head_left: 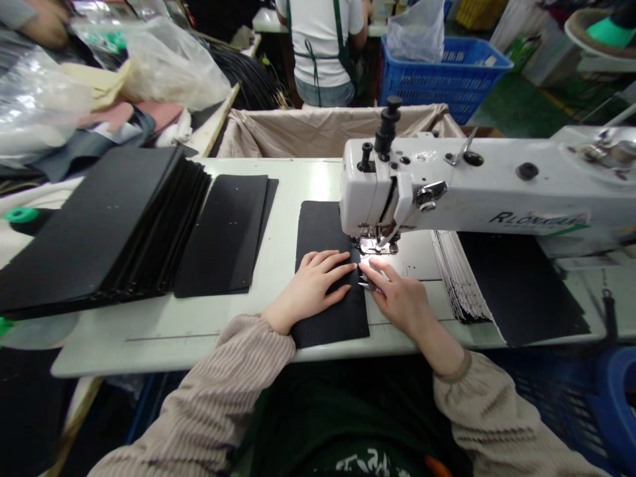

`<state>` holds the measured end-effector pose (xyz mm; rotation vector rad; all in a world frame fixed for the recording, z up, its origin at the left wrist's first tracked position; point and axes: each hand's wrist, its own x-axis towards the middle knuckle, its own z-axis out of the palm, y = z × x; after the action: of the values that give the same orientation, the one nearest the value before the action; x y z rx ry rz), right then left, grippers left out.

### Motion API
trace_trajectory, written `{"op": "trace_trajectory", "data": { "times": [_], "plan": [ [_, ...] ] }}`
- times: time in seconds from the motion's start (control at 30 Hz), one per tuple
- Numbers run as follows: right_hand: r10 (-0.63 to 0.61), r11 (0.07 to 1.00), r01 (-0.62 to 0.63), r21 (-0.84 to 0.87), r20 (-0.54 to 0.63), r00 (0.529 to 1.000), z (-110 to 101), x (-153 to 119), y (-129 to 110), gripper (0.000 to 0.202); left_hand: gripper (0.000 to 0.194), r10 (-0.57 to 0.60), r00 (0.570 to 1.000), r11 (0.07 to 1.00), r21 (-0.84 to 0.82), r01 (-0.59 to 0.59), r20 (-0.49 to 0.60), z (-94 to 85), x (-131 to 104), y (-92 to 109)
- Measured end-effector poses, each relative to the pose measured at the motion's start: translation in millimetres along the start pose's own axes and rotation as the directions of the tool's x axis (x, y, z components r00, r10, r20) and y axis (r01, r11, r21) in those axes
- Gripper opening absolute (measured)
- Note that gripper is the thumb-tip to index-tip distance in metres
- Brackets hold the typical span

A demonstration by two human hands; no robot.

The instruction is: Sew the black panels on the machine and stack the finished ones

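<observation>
A black rectangular panel point(330, 324) lies flat on the sewing table, its far right part under the head of a white sewing machine point(368, 182). My left hand point(318, 285) rests on this panel with its fingers stretched out towards the right edge. Just in front of the presser foot point(378, 246), my right hand point(400, 295) has its index fingertip at the panel's edge. Pointed metal blades, apparently thread snips point(365, 283), stick out from under the right hand's fingers; their handles are hidden in the palm.
Left of the panel lie a couple of black panels point(223, 238) and a tall stack of them point(99, 225). Another pile point(521, 285) sits right, beneath the machine arm. Behind the table are a cloth-lined bin point(288, 132), a blue crate point(437, 79) and a person point(322, 46).
</observation>
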<state>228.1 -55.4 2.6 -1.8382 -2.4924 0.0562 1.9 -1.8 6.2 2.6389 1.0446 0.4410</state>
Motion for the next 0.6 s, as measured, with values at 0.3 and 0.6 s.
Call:
{"op": "trace_trajectory", "data": {
  "times": [0.3,0.6],
  "plan": [
    [0.005,1.000,-0.005,-0.008,0.008,1.000,0.9,0.2,0.1,0.051,0.038,-0.010,1.000,1.000,-0.015,0.009,-0.014,2.3,-0.3,-0.4],
    [0.010,1.000,-0.010,-0.010,0.003,1.000,0.7,-0.3,-0.4,0.050,0.038,-0.015,1.000,1.000,-0.020,0.014,-0.025,4.0,-0.6,-0.9]
  ]
}}
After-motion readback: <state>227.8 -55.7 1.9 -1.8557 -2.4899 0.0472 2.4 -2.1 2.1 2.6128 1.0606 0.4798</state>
